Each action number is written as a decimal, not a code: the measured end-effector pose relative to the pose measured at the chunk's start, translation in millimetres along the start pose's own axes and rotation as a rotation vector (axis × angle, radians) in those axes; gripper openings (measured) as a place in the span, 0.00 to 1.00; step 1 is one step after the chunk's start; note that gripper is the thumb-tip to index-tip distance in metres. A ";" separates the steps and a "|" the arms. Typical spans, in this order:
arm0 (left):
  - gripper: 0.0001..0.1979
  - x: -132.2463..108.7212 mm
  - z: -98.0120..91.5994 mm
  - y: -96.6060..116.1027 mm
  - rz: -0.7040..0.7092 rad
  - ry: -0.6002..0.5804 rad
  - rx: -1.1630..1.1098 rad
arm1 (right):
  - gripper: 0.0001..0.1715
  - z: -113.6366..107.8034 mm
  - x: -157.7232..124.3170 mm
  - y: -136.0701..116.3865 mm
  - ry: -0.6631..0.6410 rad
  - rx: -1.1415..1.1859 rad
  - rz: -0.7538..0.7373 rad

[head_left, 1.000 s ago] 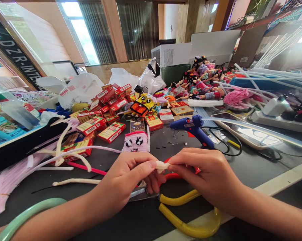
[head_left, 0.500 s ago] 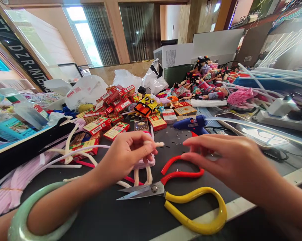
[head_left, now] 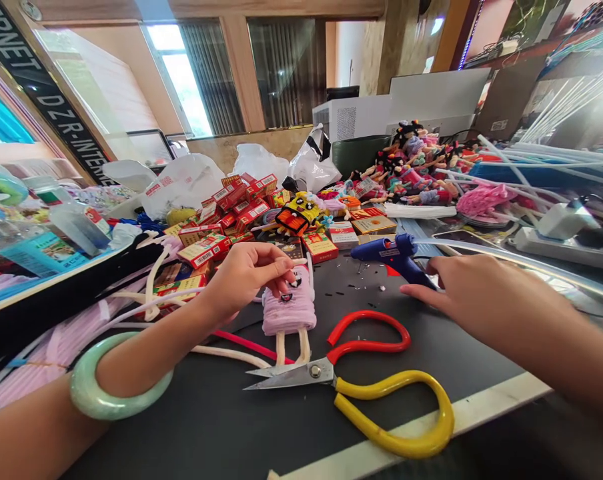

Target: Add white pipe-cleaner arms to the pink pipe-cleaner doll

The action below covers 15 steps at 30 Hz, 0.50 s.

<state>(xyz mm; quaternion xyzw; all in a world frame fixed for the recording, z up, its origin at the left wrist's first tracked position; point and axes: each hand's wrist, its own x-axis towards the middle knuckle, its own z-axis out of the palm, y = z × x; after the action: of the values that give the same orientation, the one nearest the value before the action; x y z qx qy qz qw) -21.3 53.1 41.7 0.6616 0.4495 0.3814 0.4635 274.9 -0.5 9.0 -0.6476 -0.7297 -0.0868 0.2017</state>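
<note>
My left hand (head_left: 246, 275) is closed in a pinch at the top of a pink fuzzy figure (head_left: 289, 310) with a small face and two cream legs, lying on the black table (head_left: 191, 427). What the fingertips hold is hidden. A pale green bangle (head_left: 115, 381) sits on that wrist. My right hand (head_left: 464, 288) is stretched out with fingers apart, its fingertips at the handle of the blue glue gun (head_left: 389, 253). Scissors (head_left: 361, 373) with one red and one yellow loop handle lie in front of the figure, between my arms.
Red and yellow small boxes (head_left: 216, 223) are heaped behind my left hand, beside a yellow figure (head_left: 296, 213). Several finished dolls (head_left: 411, 167) lie at the back right. Pink and cream pipe cleaners (head_left: 41, 347) lie left. A power strip (head_left: 561, 237), cables and clear glue sticks are right.
My hands have parted. The left hand moved forward onto the pink figure, and the cream piece it held no longer shows. The right hand reached right to the glue gun.
</note>
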 end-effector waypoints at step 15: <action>0.11 24.0 -27.8 -14.1 -0.010 0.138 0.246 | 0.11 16.1 17.1 -27.0 -0.054 -0.139 -0.004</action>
<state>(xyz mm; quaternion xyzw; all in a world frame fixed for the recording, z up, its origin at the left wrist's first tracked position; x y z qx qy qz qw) -42.9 85.7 38.1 0.6834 0.5269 0.3658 0.3486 244.2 17.4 5.1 -0.6608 -0.7283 -0.1199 0.1362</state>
